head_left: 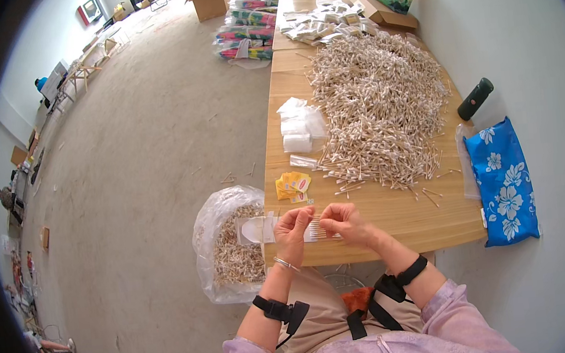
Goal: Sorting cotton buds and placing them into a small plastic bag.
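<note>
Near the table's front edge, a short row of cotton swabs point(316, 230) lies between my hands, with something white and flat partly under it. My left hand point(291, 229) is closed in a pinch just left of the row. My right hand point(346, 223) is also closed, its fingertips over the swabs. What either pinch holds is too small to make out. Left of my left hand, a clear plastic piece with a rounded white end point(254, 231) juts past the table edge. Yellow printed cards point(293, 185) lie just beyond my hands.
A large heap of cotton swabs point(378, 109) covers the wooden table point(286, 74). Clear bags point(298, 126) lie beside it, filled packets point(325, 22) behind. At right are a dark bottle point(476, 98) and blue flowered pouch point(503, 182). A plastic sack of swabs point(202, 245) stands left.
</note>
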{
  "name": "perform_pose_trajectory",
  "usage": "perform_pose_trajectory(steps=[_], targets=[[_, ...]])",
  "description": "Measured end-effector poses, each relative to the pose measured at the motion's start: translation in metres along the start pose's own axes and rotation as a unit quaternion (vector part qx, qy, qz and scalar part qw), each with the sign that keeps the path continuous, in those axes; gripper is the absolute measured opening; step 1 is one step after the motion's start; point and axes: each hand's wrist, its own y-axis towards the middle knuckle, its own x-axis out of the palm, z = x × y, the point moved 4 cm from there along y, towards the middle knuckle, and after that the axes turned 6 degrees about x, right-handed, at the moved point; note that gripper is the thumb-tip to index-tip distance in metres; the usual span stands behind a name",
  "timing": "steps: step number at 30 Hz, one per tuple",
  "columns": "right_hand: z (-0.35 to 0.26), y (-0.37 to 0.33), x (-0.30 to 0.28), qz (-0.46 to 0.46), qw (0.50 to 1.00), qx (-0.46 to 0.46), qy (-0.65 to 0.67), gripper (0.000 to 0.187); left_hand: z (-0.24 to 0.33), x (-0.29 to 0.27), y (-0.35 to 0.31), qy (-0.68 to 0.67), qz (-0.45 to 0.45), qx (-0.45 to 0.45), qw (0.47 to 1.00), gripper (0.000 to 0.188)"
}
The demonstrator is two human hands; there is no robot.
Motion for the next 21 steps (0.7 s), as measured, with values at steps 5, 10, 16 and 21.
perform_pose_trajectory(steps=[5,10,16,21], targets=[[-0.003,0.017,-0.027,0.189,0.931,-0.087,-0.3,0.009,-0.005,-0.013,0.01,0.057,0.085,0.032,0.994,0.025],[0.008,0.02,-0.021,0.26,0.84,-0.159,-0.449,0.007,-0.026,-0.02,0.011,0.071,0.069,0.057,0.993,0.036],[0.017,0.014,-0.012,0.26,0.817,-0.177,-0.483,0.006,-0.026,-0.006,0.014,0.064,0.051,0.047,0.995,0.041],[0.025,0.007,-0.008,0.306,0.818,-0.191,-0.449,0.021,-0.029,-0.006,0.015,0.059,0.035,0.046,0.997,0.043]])
